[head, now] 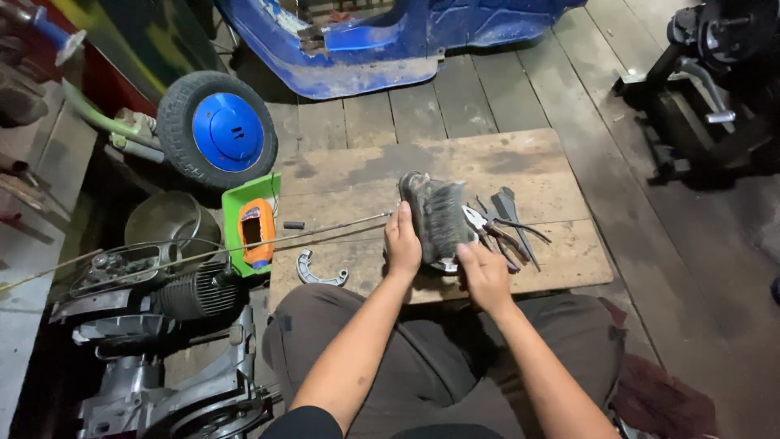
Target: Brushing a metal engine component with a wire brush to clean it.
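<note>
While I look down through the head camera, my left hand (pixel 402 244) clasps the finned engine cylinder (pixel 436 218) from its left side and my right hand (pixel 484 275) pinches its lower end, holding it upright near the wooden board's (pixel 357 175) front edge. Pliers (pixel 497 234) lie just right. I judge this inspection; turning it calls for firm support.

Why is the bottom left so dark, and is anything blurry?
Head view: light falls brightest on the wooden board, while the engine at lower left sits in shadow. The left hand and right hand on the finned metal part look fairly sharp; the floor planks bend slightly toward the picture's edges.
</note>
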